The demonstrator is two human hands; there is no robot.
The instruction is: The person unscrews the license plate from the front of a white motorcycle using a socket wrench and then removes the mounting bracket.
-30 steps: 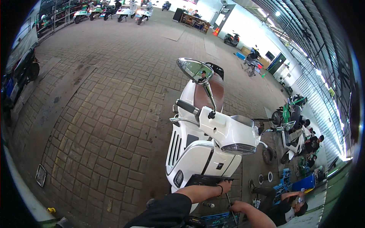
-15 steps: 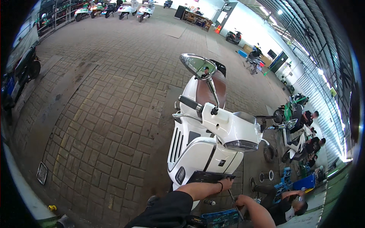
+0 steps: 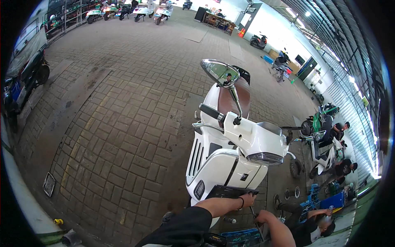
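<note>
A white scooter [image 3: 222, 164] stands in front of me with its headlight facing me. My left hand [image 3: 248, 199] is closed at the right end of a dark flat panel [image 3: 226, 191] low on the scooter's front. Its fingertips are partly hidden, so whether they pinch the panel or the tool's tip I cannot make out. Just below and right, my right hand [image 3: 262, 217] is wrapped round a long thin metal rod tool [image 3: 258, 227]. The rod runs from beside my left hand down past my right hand.
Below my hands lies a blue tray [image 3: 240, 238], with a small can [image 3: 230, 220] near it. A co-worker [image 3: 314, 226] sits low at the right by a blue bin [image 3: 332, 200]. Farther right, other people are beside parked scooters [image 3: 327, 158]. Brick paving [image 3: 119, 136] spreads left.
The whole view has shifted slightly, so the scooter sits a little farther right. Both my hands keep nearly the same places against the scooter, and the rod stays in my right hand.
</note>
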